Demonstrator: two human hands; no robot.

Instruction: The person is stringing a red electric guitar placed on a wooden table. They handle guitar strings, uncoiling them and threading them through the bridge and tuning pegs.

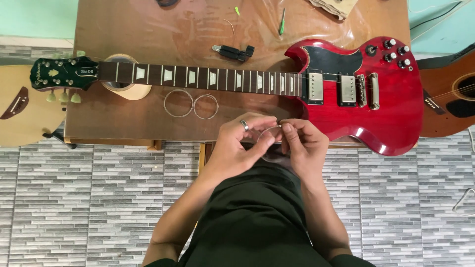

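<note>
Head view: my left hand (237,143) and right hand (304,143) meet just below the lower edge of the red electric guitar (356,106), over my lap. Both are pinched on one coiled guitar string (269,132), a thin wire loop held between them; the left pinches the loop's near side, the right the end of the wire. A ring sits on one left finger.

The guitar lies flat on the brown surface (148,29), neck running away to the left of the body, headstock past the surface's left edge. No strings can be made out along the fretboard or over the pickups; at this size I cannot be certain.

Two more coiled strings (191,105) lie side by side just below the neck, well left of the body, untouched. A black string winder (233,52) rests above the neck, near the body's upper horn. A small green tool (282,22) lies further above that.

Judgement: restringing is at an early stage. One coil is in hand and not yet straightened or fed to the bridge; at least two coils wait. None looks fitted

Acoustic guitars flank the red one, one beyond the headstock, one beyond the body's right side
</note>
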